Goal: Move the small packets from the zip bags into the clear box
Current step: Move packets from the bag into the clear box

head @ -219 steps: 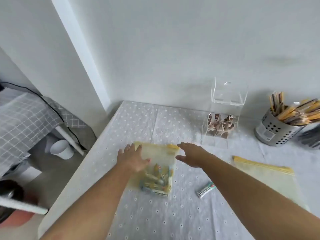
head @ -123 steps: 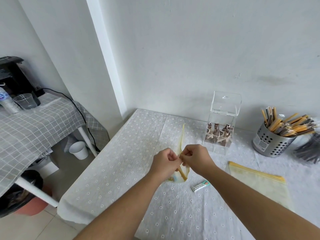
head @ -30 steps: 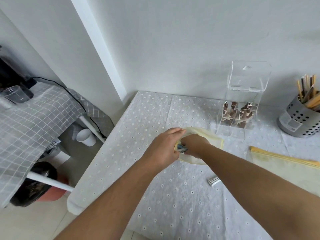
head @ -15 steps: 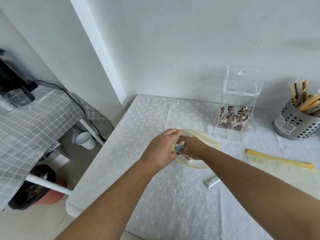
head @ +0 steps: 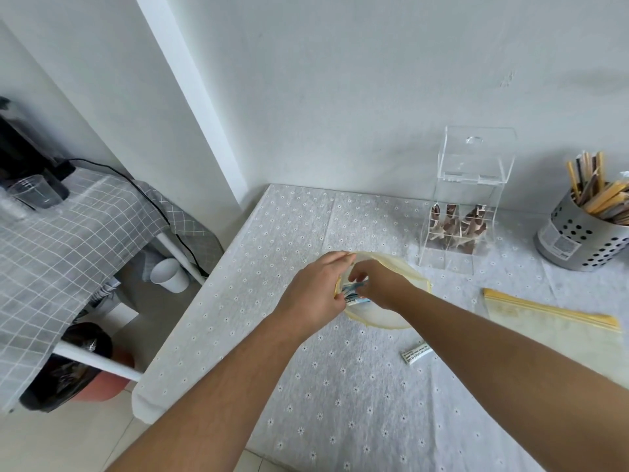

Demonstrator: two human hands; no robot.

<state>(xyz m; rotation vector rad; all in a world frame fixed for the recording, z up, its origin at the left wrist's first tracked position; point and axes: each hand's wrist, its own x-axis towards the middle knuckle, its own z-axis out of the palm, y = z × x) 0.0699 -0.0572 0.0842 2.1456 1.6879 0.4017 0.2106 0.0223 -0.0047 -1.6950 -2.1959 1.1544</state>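
Yellowish zip bag (head: 383,315) gripped by left hand (head: 316,294), right hand (head: 383,284) inside pinching small packets (head: 354,291) (their count hidden).

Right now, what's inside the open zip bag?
The right hand is inside, gripping small packets at the mouth; the left hand holds the rim. Anything deeper in the zip bag is covered by the hands.

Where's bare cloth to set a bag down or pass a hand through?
Free: back-left tablecloth corner, between wall and open zip bag; near stretch in front of that bag, left of the loose packet. Crowded: right side, among clear box, metal holder and second zip bag.
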